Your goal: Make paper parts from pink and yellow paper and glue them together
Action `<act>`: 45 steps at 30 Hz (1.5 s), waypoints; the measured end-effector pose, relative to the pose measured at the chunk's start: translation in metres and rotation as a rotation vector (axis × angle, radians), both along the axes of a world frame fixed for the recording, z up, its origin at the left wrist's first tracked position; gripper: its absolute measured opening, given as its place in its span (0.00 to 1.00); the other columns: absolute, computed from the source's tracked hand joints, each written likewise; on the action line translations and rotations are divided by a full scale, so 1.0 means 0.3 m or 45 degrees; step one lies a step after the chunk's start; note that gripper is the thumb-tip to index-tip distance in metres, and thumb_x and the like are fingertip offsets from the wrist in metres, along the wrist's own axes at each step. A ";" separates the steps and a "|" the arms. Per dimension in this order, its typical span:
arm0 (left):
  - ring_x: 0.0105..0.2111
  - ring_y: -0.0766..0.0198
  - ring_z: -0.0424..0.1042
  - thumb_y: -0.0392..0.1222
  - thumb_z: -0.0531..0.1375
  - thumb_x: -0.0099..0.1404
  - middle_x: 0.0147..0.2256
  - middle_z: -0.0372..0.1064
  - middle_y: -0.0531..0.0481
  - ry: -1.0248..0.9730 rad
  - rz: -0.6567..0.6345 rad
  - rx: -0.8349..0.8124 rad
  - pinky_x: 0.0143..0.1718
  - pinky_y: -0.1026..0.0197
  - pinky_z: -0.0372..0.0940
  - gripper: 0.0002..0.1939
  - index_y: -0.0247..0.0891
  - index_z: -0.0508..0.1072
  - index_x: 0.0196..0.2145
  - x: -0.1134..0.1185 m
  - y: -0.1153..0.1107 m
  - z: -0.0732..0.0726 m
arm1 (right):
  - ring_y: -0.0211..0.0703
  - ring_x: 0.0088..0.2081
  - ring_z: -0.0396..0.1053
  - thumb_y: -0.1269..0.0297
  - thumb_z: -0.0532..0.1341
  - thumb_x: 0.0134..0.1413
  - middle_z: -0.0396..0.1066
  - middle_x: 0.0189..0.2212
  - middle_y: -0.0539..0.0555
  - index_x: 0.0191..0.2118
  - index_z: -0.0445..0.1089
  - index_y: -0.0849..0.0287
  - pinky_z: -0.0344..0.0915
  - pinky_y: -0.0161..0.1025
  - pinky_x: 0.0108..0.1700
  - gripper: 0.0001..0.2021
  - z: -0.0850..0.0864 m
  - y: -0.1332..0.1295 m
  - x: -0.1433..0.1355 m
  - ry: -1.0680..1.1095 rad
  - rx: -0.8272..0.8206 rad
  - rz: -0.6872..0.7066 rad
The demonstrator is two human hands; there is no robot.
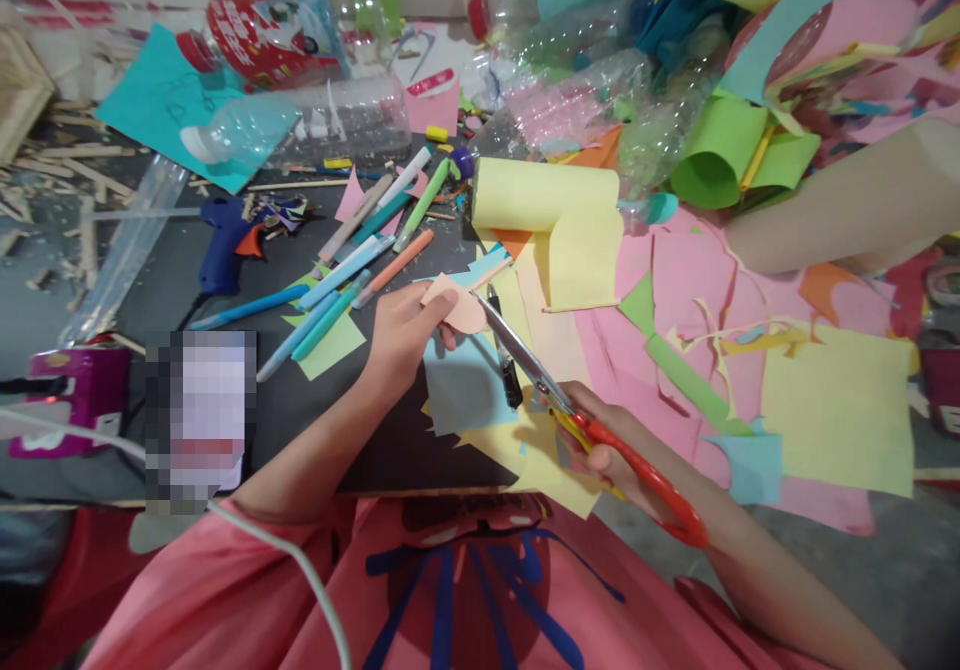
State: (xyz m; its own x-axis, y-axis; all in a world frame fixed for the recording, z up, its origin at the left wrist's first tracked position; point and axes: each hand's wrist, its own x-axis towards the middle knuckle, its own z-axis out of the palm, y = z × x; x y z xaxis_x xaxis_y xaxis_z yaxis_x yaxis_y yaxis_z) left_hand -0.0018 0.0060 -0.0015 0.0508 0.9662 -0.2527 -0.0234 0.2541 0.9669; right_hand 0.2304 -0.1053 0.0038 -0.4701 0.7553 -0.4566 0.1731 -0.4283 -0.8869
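Observation:
Between the thumb and fingers of my left hand (409, 335) is a small piece of pale pink paper (463, 308) with a rounded edge. My right hand (604, 440) is wrapped round scissors (525, 355) with red and yellow handles. Their blades point up and left, and the tips are at the right edge of the pale paper. Under the blades a black pen (510, 380) lies on blue paper (457, 390) and yellow paper. Just left of my left hand are several markers (330, 325).
A blue glue gun (223, 245) and a blurred phone (210, 410) lie at left. Plastic bottles (330, 120) line the back. Rolled yellow paper (547, 195) stands ahead; pink sheets (690, 280) spread right. Another person's arm (847, 200) reaches in at right. A white cable (277, 540) crosses lower left.

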 end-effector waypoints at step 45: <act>0.20 0.66 0.70 0.49 0.60 0.59 0.17 0.68 0.52 0.019 -0.384 -0.080 0.26 0.65 0.65 0.16 0.36 0.70 0.20 0.019 -0.021 0.006 | 0.33 0.22 0.60 0.59 0.61 0.57 0.61 0.20 0.43 0.29 0.62 0.55 0.58 0.34 0.24 0.10 -0.046 0.292 -0.249 0.059 0.355 -0.442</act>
State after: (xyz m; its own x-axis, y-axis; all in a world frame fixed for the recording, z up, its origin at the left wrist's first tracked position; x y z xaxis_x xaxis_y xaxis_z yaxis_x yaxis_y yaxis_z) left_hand 0.0039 -0.0002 0.0004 0.3291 0.8904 -0.3146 0.0764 0.3069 0.9487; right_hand 0.1558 -0.0177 -0.0100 -0.1821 0.9633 -0.1972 0.0184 -0.1972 -0.9802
